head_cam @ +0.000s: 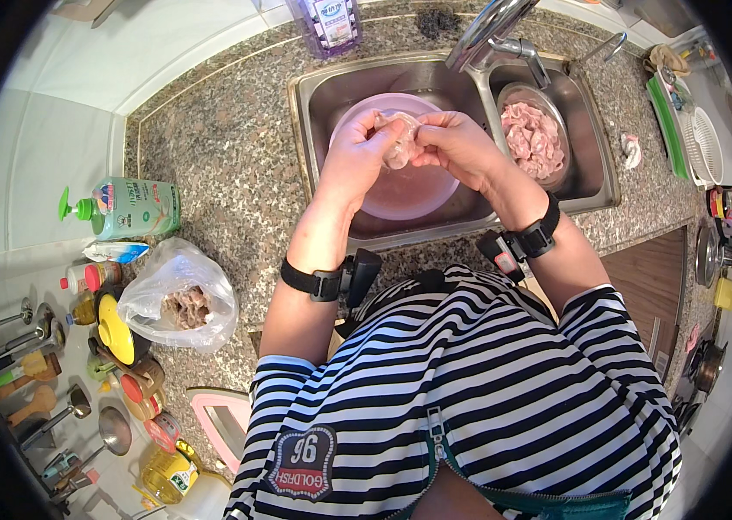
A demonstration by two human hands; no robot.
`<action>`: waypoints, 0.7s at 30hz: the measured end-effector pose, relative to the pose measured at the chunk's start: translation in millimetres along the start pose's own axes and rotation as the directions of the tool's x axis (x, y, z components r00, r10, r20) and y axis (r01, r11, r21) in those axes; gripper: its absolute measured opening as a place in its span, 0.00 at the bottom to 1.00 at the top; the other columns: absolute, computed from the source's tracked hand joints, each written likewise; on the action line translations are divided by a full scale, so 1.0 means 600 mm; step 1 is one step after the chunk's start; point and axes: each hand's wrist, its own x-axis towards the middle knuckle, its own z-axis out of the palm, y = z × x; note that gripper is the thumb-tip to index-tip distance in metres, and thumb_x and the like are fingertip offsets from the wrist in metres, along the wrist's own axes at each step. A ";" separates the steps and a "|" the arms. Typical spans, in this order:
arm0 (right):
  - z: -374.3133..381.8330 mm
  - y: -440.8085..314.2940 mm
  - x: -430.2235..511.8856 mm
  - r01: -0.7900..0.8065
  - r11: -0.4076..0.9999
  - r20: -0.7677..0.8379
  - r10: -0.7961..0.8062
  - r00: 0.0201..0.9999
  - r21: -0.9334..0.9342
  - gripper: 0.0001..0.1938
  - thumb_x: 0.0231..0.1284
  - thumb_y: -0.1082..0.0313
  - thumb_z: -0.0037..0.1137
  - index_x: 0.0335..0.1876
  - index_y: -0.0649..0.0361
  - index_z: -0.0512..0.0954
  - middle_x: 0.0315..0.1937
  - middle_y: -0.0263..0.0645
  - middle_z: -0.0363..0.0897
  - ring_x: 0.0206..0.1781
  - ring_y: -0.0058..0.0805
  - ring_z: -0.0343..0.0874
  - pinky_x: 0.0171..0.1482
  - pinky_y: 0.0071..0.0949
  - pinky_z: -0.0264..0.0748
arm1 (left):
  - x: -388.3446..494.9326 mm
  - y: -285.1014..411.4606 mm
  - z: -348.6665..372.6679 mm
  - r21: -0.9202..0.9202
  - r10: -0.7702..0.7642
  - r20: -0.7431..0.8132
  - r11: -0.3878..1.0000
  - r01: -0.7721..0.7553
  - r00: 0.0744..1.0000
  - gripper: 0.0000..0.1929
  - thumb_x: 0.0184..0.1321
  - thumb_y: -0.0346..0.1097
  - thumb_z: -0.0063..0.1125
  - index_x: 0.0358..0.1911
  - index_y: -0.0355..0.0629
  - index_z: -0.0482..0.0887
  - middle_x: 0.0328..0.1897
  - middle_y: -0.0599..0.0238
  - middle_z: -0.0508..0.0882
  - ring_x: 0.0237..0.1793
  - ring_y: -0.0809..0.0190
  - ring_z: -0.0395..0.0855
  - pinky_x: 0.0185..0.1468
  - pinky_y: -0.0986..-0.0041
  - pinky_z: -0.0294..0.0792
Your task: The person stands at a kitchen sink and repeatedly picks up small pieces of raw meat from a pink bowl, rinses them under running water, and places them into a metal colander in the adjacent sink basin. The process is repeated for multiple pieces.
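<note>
A piece of pale pink raw meat (pixel 400 151) is held between my two hands, over a round pink plastic basin (pixel 428 209) in the left bowl of a steel double sink. My left hand (pixel 366 146) pinches its left side with thumb and fingers. My right hand (pixel 454 144) grips its right side with the fingertips. Cloudy pinkish liquid fills part of the basin. In the right sink bowl, several pieces of raw meat (pixel 530 140) lie in a round bowl (pixel 564 175). At left on the counter, an open clear plastic bag (pixel 145 302) holds brownish pieces (pixel 190 307) that I cannot identify.
The chrome faucet (pixel 486 29) rises behind the sink divider. A purple bottle (pixel 333 29) stands behind the sink, near a dark scouring pad (pixel 436 23). A green pump bottle (pixel 138 208) and a yellow-lidded pot (pixel 117 328) are at left. A white drying rack (pixel 707 146) stands at right.
</note>
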 end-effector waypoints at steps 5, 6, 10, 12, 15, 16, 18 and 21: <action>0.000 -0.010 -0.010 0.030 1.000 0.084 -0.030 0.996 0.006 0.07 0.57 0.76 0.52 0.41 0.62 0.78 0.35 0.34 0.80 0.35 0.17 0.78 0.41 0.15 0.76 | 0.001 0.001 -0.002 -0.065 -0.003 -0.032 0.998 0.001 0.999 0.08 0.64 0.36 0.54 0.39 0.41 0.81 0.32 0.74 0.81 0.28 0.77 0.74 0.32 0.84 0.65; 0.003 -0.014 -0.013 0.018 1.000 0.073 -0.017 0.997 -0.010 0.08 0.57 0.75 0.53 0.42 0.62 0.77 0.36 0.33 0.80 0.35 0.17 0.78 0.41 0.15 0.76 | 0.002 0.000 -0.001 -0.059 0.013 -0.049 0.998 -0.016 0.999 0.08 0.64 0.36 0.54 0.40 0.41 0.81 0.31 0.74 0.81 0.28 0.77 0.73 0.32 0.85 0.65; 0.011 -0.017 -0.013 0.009 0.994 0.038 -0.005 0.999 -0.110 0.11 0.56 0.72 0.56 0.45 0.61 0.76 0.37 0.32 0.79 0.37 0.15 0.78 0.42 0.14 0.75 | 0.000 0.010 0.009 0.004 -0.006 -0.027 1.000 0.006 1.000 0.09 0.63 0.37 0.55 0.41 0.40 0.82 0.31 0.73 0.82 0.25 0.78 0.72 0.31 0.85 0.65; 0.013 -0.015 -0.011 0.017 0.990 0.027 -0.014 1.000 -0.138 0.12 0.55 0.71 0.57 0.45 0.60 0.76 0.37 0.31 0.79 0.37 0.14 0.77 0.42 0.14 0.75 | 0.001 0.007 0.014 0.036 -0.007 -0.034 0.999 0.008 0.999 0.09 0.63 0.37 0.55 0.41 0.40 0.82 0.32 0.73 0.82 0.25 0.78 0.72 0.31 0.85 0.65; 0.014 -0.010 -0.009 0.022 0.991 0.005 -0.022 1.000 -0.135 0.11 0.55 0.71 0.57 0.44 0.59 0.77 0.37 0.31 0.78 0.37 0.14 0.77 0.42 0.14 0.75 | 0.001 0.005 0.016 0.031 0.023 -0.013 0.999 -0.023 1.000 0.10 0.63 0.37 0.56 0.41 0.40 0.82 0.33 0.73 0.82 0.26 0.78 0.72 0.31 0.85 0.65; 0.011 -0.005 -0.006 0.026 0.990 -0.002 -0.027 1.000 -0.142 0.11 0.55 0.71 0.57 0.44 0.59 0.77 0.37 0.31 0.78 0.37 0.14 0.77 0.42 0.14 0.75 | 0.002 0.004 0.015 0.014 0.014 -0.013 1.000 -0.014 1.000 0.10 0.63 0.37 0.56 0.42 0.40 0.81 0.34 0.73 0.82 0.27 0.78 0.73 0.31 0.85 0.65; 0.004 0.003 -0.001 0.038 0.987 0.001 -0.038 0.999 -0.158 0.10 0.55 0.72 0.55 0.43 0.59 0.77 0.36 0.31 0.78 0.36 0.15 0.77 0.42 0.14 0.75 | 0.003 0.000 0.014 -0.021 -0.004 -0.012 1.000 0.003 1.000 0.10 0.63 0.36 0.56 0.42 0.40 0.81 0.34 0.73 0.82 0.28 0.77 0.74 0.32 0.85 0.65; -0.004 0.005 0.000 0.047 0.991 0.037 -0.043 0.998 -0.128 0.08 0.57 0.73 0.53 0.42 0.59 0.77 0.36 0.32 0.78 0.35 0.15 0.78 0.42 0.15 0.75 | 0.001 0.000 0.009 -0.042 -0.032 0.004 0.999 0.032 0.999 0.09 0.63 0.36 0.55 0.43 0.40 0.80 0.35 0.73 0.82 0.32 0.77 0.76 0.35 0.85 0.66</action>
